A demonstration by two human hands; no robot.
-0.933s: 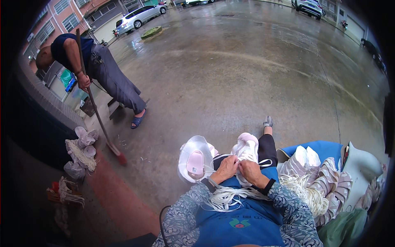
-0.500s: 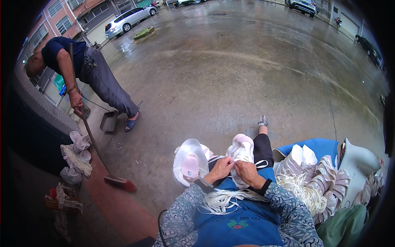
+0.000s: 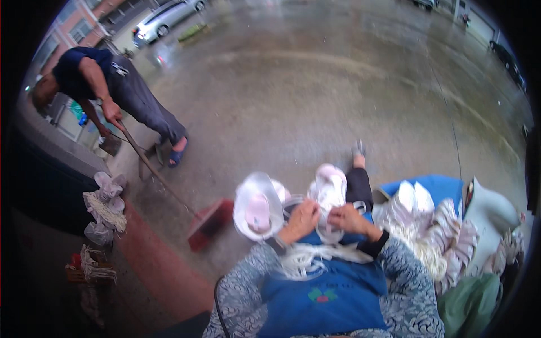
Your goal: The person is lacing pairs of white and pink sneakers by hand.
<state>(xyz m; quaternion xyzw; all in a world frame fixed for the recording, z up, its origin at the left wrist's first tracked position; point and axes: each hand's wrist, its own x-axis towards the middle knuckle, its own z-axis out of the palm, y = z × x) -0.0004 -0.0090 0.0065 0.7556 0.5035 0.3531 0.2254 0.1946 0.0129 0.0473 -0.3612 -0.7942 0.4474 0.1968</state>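
A wide stretch of wet grey concrete ground [image 3: 338, 96] runs open and flat ahead to the far edge, where a silver car [image 3: 163, 18] is parked. At the left, another person [image 3: 107, 90] bends forward, gripping a long-handled broom [image 3: 169, 188] whose red head rests on the concrete near a reddish curb. Along the right side a blue tub [image 3: 437, 186] holds a heap of pale, soft-looking shoes [image 3: 417, 225]. On the lap, over a blue apron [image 3: 324, 293], lies a loose bundle of white laces [image 3: 307, 256]. A clear plastic bag holding a pink shoe [image 3: 258, 207] sits at the left knee. Between the knees stands a white-and-pink shoe [image 3: 329, 194]. The left hand [image 3: 301, 219] curls shut, pinching this shoe's near edge; the right hand [image 3: 348, 218] is bent closed against its other side, fingers tucked in, both wrists drawn close together.
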